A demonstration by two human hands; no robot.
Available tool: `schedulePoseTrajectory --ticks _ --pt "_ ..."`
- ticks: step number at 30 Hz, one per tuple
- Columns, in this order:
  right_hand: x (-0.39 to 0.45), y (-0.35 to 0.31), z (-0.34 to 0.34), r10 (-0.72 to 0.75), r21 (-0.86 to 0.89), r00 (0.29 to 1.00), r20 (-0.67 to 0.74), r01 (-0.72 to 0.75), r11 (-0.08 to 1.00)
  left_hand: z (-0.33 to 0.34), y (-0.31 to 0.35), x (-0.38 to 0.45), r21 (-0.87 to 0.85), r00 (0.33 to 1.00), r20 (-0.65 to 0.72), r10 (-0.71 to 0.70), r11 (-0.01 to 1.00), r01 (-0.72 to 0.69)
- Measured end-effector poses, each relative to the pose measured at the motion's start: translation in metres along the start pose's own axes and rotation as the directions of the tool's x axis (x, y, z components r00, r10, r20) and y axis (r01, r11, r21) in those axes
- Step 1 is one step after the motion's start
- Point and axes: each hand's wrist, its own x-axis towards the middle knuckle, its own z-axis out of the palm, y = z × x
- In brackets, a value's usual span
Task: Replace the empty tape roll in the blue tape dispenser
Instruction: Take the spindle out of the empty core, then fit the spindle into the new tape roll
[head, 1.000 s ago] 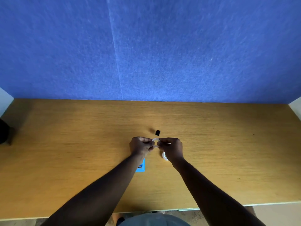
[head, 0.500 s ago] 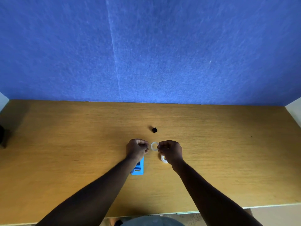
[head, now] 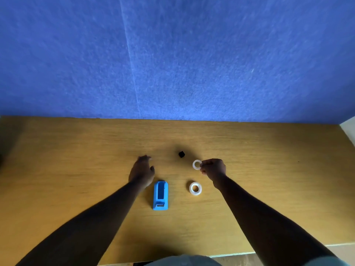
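Note:
The blue tape dispenser (head: 160,195) lies on the wooden desk (head: 76,169), its roll slot open and bare. A fuller clear tape roll (head: 195,188) lies flat to its right. My right hand (head: 213,168) pinches a thin white ring, the empty tape core (head: 197,164), by its right edge, beyond the full roll. My left hand (head: 142,170) hovers left of the dispenser's far end, fingers spread, holding nothing. A small black hub piece (head: 181,154) sits on the desk between the hands, farther back.
A blue felt partition (head: 172,64) rises along the desk's far edge. The near desk edge (head: 230,254) runs just below my forearms. A dark object sits at the far left border of the view.
My hands have parted: the left let go of the core and swung left, the right carried the core to the right. The dispenser and the full roll are now uncovered.

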Motion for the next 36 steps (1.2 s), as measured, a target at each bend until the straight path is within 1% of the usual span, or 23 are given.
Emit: schedulePoseTrajectory --ticks 3,6,12,17,20,22,25,28,31,33,36 --pt "0.017 -0.008 -0.001 -0.005 -0.037 1.000 -0.024 0.004 0.999 0.001 -0.018 0.016 0.165 0.994 0.097 0.047 0.984 -0.063" --pt "0.031 -0.015 0.001 0.005 -0.033 0.999 -0.042 -0.006 0.999 0.003 -0.034 0.026 0.241 0.989 0.139 0.045 0.968 -0.078" --pt "0.051 -0.025 0.010 0.045 0.024 0.995 -0.086 -0.043 0.999 0.010 -0.059 0.027 0.278 0.981 0.170 0.091 0.951 -0.136" --pt "0.054 -0.021 0.017 0.025 -0.068 0.989 -0.143 -0.035 0.997 0.019 -0.066 0.026 0.270 0.980 0.167 0.113 0.950 -0.155" --pt "0.048 -0.017 0.026 -0.059 -0.174 0.983 -0.171 0.028 0.984 0.022 -0.070 0.024 0.271 0.982 0.142 0.127 0.949 -0.162" --pt "0.043 -0.014 0.034 -0.167 -0.273 0.974 -0.152 0.121 0.954 0.023 -0.070 0.024 0.275 0.982 0.132 0.133 0.947 -0.165" --pt "0.034 -0.014 0.046 -0.295 -0.321 0.953 -0.072 0.258 0.911 0.023 -0.068 0.023 0.281 0.982 0.133 0.134 0.945 -0.167" --pt "0.029 -0.020 0.057 -0.360 -0.366 0.932 0.040 0.349 0.863 0.021 -0.067 0.024 0.291 0.982 0.139 0.125 0.943 -0.162" --pt "0.030 -0.025 0.068 -0.422 -0.475 0.886 0.194 0.461 0.750 0.020 -0.068 0.024 0.283 0.981 0.150 0.126 0.945 -0.165" --pt "0.031 -0.026 0.073 -0.421 -0.533 0.877 0.233 0.477 0.699 0.019 -0.069 0.024 0.277 0.979 0.162 0.127 0.946 -0.169" --pt "0.032 -0.029 0.078 -0.416 -0.580 0.883 0.215 0.459 0.673 0.016 -0.069 0.025 0.276 0.975 0.187 0.123 0.946 -0.172"
